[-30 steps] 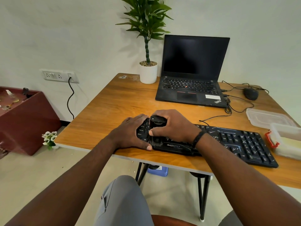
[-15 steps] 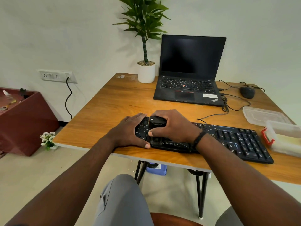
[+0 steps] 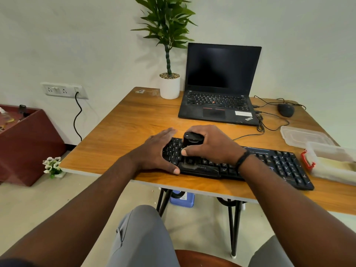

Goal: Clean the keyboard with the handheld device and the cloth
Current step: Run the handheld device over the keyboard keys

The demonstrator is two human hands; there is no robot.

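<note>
Head cam: two hands at work on a black keyboard at the near edge of a wooden desk.

Keyboard lies flat, long axis running left-right w/ a slight skew, its right end nearer the camera; front edge just inside the desk's near edge. Right hand is wrapped around a black handheld device, fingers curled over its top and thumb pressed on the near side; device stands upright on the keyboard's left section, base on the keys. Left hand lies flat, fingers spread, over the keyboard's left end, thumb along its front edge, gripping nothing. Behind: open laptop, screen dark, potted plant to its left, mouse far right. Clear plastic containers sit just beside the keyboard's right end.
</note>
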